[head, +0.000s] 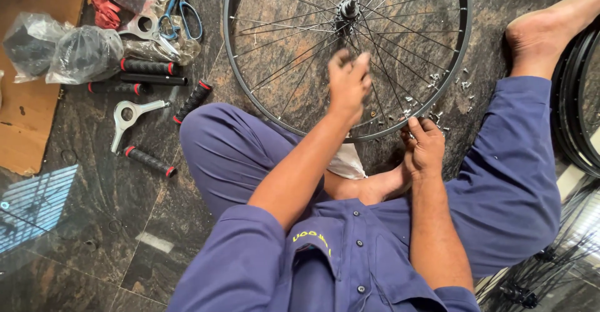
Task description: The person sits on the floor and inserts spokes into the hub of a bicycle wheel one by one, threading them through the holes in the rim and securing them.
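A spoked bicycle wheel (250, 81) lies flat on the dark stone floor in front of my crossed legs. My left hand (348, 84) hovers over the spokes near the rim's near side, fingers bunched, blurred; whether it pinches a spoke is unclear. My right hand (424, 144) rests at the rim's near edge, fingers closed on the rim (387, 134) or a small part there. Small silver spoke nipples (437, 84) lie scattered inside and beside the rim at right. The hub (347, 9) sits at the wheel's centre.
Black handlebar grips with red ends (150, 161), a metal bracket (128, 115), blue-handled scissors (184, 12), plastic-wrapped parts (84, 53) and cardboard (28, 99) lie at left. Another rim (575, 106) stands at the right edge by my bare foot (540, 34).
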